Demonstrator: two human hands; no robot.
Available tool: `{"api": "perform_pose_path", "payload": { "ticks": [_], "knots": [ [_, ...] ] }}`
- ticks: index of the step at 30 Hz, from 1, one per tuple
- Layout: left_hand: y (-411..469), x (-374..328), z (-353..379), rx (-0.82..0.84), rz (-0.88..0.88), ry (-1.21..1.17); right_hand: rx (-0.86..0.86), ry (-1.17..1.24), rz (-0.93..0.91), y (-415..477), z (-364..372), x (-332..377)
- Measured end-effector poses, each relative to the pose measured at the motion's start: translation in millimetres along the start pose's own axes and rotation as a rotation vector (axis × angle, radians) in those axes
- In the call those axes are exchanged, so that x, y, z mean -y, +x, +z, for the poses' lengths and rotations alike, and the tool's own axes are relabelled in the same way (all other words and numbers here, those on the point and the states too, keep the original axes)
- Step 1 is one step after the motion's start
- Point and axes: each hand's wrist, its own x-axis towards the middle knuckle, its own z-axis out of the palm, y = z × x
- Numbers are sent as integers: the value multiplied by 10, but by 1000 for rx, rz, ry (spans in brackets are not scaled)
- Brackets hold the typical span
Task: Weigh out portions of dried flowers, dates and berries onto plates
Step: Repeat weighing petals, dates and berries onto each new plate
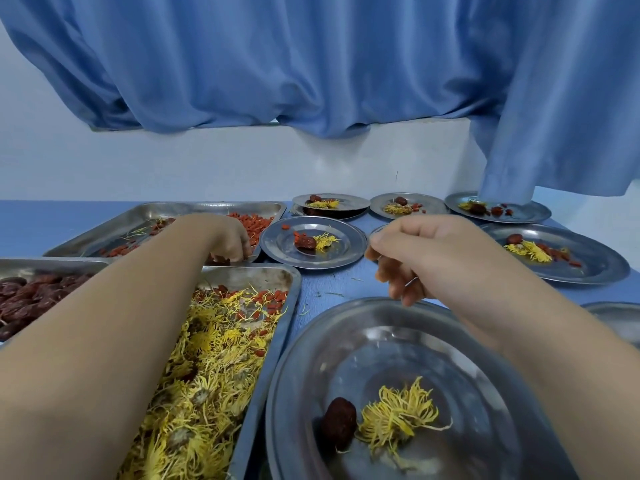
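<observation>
Nearest plate (346, 327) has date (338, 427) and chrysanthemum (398, 415) only; left hand (227, 239) curls its fingers round goji berries (256, 223) in the far tray (166, 206), likely to carry back next, and right hand (426, 251) hangs loosely curled, empty.

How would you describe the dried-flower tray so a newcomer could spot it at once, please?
On the blue table, three metal trays sit left of the round plates. The flower tray is the nearest, alone heaped with yellow petals.

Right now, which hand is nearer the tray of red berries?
Left. The left hand dips into the berry tray; the right hand hovers apart, above the far rim of the nearest plate.
</observation>
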Motion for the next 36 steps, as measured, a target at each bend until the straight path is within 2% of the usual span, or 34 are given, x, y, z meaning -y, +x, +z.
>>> {"api": "perform_pose_path", "payload": {
  "ticks": [5,13,21,23,25,28,33,36],
  "knots": [
    [31,11,77,-118,5,31,-1,-15,-21,7,9,2],
    [47,169,-106,-328,47,-121,-28,-19,-28,27,-33,-7],
    [-16,249,-44,-359,58,-202,-31,-33,-25,36,-48,-26],
    [-47,256,-48,-381,75,-294,-32,-28,-24,38,-47,-33],
    [-121,226,-80,-351,114,-534,-34,-21,-29,39,-60,-26],
    [-342,54,-146,-207,221,-852,-38,6,-41,30,-112,14],
    [-890,-457,-128,33,424,-1023,-54,105,-41,-10,-217,133],
    [-1224,-769,0,157,528,-1034,-56,141,-79,-57,-276,205]
  ]
}}
